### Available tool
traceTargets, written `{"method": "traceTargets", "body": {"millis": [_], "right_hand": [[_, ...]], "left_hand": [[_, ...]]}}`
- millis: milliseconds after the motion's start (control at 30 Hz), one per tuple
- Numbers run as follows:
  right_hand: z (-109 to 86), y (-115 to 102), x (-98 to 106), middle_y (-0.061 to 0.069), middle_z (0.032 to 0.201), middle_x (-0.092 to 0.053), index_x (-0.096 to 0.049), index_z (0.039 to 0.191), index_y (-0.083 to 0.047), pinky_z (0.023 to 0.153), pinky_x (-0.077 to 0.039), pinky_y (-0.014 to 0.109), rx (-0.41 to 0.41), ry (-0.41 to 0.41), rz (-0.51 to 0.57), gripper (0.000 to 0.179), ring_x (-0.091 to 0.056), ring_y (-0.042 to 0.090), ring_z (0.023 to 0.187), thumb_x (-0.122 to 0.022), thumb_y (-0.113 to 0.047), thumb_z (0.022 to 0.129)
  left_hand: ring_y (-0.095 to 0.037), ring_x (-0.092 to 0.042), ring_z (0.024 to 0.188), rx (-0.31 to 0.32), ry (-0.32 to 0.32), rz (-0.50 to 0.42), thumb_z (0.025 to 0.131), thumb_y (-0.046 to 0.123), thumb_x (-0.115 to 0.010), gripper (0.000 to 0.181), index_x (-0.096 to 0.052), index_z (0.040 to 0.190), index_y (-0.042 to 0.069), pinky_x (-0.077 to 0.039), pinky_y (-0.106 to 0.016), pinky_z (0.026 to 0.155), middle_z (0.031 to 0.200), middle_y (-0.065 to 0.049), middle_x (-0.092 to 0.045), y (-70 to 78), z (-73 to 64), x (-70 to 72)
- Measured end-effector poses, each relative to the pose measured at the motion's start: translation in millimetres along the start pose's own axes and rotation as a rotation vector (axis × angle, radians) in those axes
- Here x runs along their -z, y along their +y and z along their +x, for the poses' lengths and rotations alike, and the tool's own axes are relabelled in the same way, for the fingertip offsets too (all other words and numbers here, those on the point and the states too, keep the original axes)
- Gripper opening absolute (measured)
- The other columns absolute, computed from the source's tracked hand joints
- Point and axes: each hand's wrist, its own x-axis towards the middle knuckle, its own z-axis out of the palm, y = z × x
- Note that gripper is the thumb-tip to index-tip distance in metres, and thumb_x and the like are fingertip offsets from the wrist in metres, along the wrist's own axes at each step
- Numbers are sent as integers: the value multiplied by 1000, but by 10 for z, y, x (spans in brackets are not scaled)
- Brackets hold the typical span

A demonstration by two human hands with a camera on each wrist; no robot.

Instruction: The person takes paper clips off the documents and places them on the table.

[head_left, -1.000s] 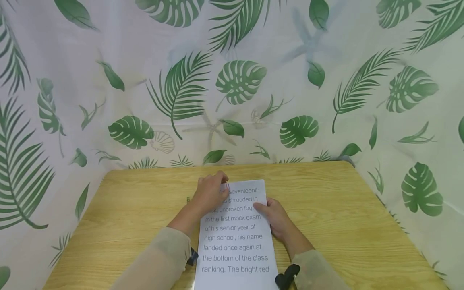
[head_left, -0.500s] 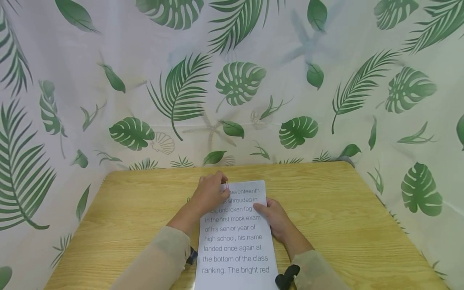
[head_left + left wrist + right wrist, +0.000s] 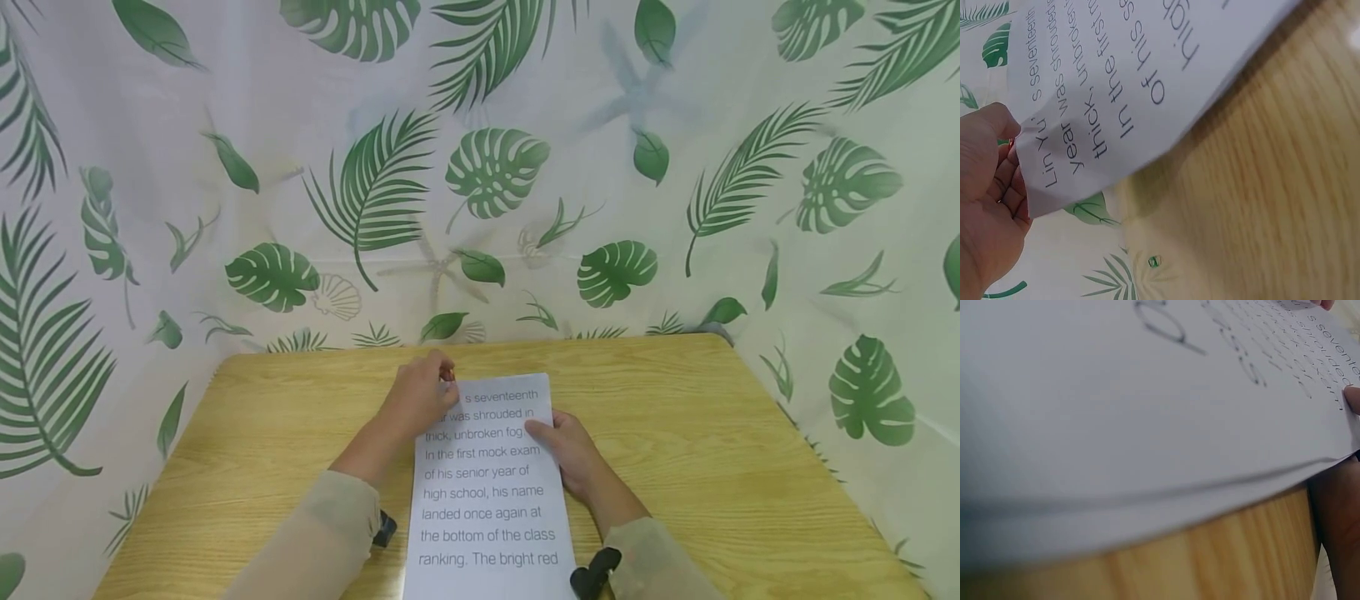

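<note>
A few stacked sheets of printed paper (image 3: pixel 487 500) slant upward from the table, with large grey text on top. At their top left corner my left hand (image 3: pixel 420 396) pinches a small red paper clip (image 3: pixel 1012 143) against the top edge, the thumb on the printed side. Most of the clip is hidden by the fingers. My right hand (image 3: pixel 573 454) grips the right edge of the sheets, its thumb lying on the text and its other fingers behind. The right wrist view shows layered paper edges and the right thumb (image 3: pixel 1352 399).
A small green clip-like thing (image 3: pixel 1154 261) lies near the table's far edge, beyond the sheets. The wood-grain table (image 3: pixel 675 467) spreads to both sides. A white leaf-print curtain (image 3: pixel 555 183) hangs behind and around it.
My left hand has shifted a little to the left along the top edge with the red paper clip, uncovering more of the first lines. The right hand keeps its place.
</note>
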Motion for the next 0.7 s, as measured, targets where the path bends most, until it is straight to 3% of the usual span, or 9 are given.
{"method": "traceTargets", "body": {"millis": [333,567,700], "right_hand": [[4,-2,-2,12,131,-79,-56,153,-7,93,-67,37,-3,17,4,42,-82,23,110,-55,-19,113],[6,-4,9,11,130,-79,-54,155,-5,92,-67,34,-5,11,8,44,-82,21,109,-54,-17,113],[8,7,9,10,129,-80,-54,155,-4,92,-67,34,-3,5,8,44,-82,20,109,-54,-17,113]], "left_hand": [[-29,-70,117,5,33,-27,99,16,-72,34,-68,131,7,-60,-44,102,121,-8,-75,-177,-5,188],[-30,-70,115,-25,48,-1,100,17,-71,34,-68,131,5,-60,-46,102,118,-9,-76,-361,-55,237],[-29,-69,115,-6,41,28,101,21,-72,34,-70,131,6,-59,-46,101,118,-8,-76,-436,-86,243]]}}
